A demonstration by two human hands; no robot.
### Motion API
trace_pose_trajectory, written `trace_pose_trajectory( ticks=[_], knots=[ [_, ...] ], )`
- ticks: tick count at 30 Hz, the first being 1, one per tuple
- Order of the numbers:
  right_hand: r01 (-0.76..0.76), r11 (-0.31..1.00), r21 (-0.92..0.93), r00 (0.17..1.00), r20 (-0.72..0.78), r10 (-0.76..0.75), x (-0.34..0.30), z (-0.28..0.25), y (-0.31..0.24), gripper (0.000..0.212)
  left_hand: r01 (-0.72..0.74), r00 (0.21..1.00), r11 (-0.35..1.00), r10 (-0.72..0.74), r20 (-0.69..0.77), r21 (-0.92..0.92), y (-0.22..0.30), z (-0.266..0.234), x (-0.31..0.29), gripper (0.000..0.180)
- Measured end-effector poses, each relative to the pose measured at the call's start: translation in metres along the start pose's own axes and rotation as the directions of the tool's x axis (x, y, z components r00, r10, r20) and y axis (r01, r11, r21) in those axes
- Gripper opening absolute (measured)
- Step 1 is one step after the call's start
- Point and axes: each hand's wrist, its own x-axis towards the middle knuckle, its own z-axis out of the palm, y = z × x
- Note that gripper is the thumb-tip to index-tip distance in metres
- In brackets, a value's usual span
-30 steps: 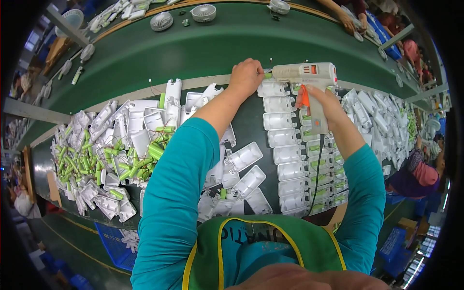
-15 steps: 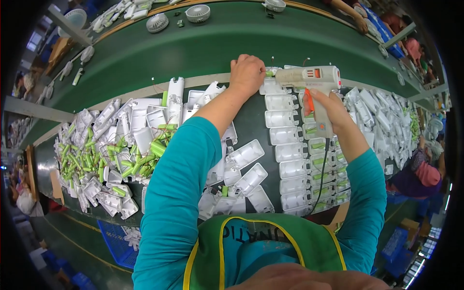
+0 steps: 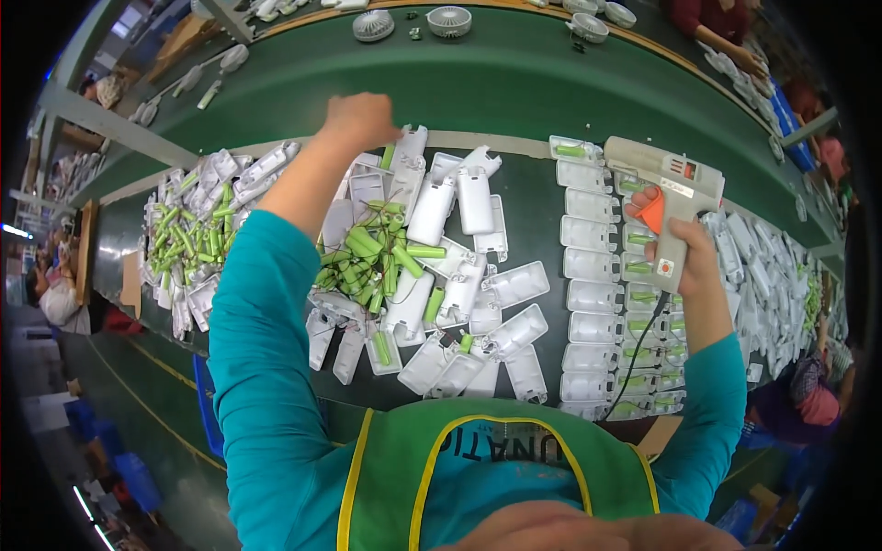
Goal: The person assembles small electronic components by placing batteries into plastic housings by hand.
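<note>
Green factory bench (image 3: 542, 197), with a curved green conveyor belt (image 3: 514, 73) running past its far edge. At the bench's right, the right hand (image 3: 684, 253) is wrapped tight around the grip of a pale glue gun (image 3: 666, 179) with an orange trigger, its nozzle pointing left over two neat columns of open white plastic shells (image 3: 588, 294), several of them already carrying a green battery. A black cord (image 3: 634, 354) drops from the gun's handle toward the person. The left hand (image 3: 363, 119) is stretched far out to the bench's back edge, knuckles up and fingers curled under; whether it has hold of anything cannot be told. Just beside it, toward the person, lies a loose heap of white shells (image 3: 455, 275) tangled with wired green batteries (image 3: 372, 262), and a second heap of shells and batteries (image 3: 197, 230) sits well to the left. Small round white fans (image 3: 448, 18) ride the belt, where another person's hands (image 3: 749, 60) work at the upper right
</note>
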Motion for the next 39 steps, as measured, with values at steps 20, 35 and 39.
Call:
trace_pose_trajectory(
  ticks=[20,35,39],
  knots=[
    [-0.191,0.918,-0.348,0.974,-0.186,0.131,-0.005,0.017,0.021,0.036,0.096,0.985,0.874,-0.151,-0.080,-0.476,-0.036,0.076,0.014,0.027],
    [-0.233,0.893,-0.385,0.952,-0.276,0.129,-0.013,-0.001,0.018,0.033,-0.527,0.850,0.422,0.281,-0.446,-0.738,0.163,-0.005,0.001,0.014],
    [-0.189,0.932,-0.309,0.969,-0.210,0.128,-0.019,-0.013,0.023,0.032,-0.618,0.786,0.462,0.351,-0.509,-0.636,0.208,0.012,0.012,0.013]
  ],
)
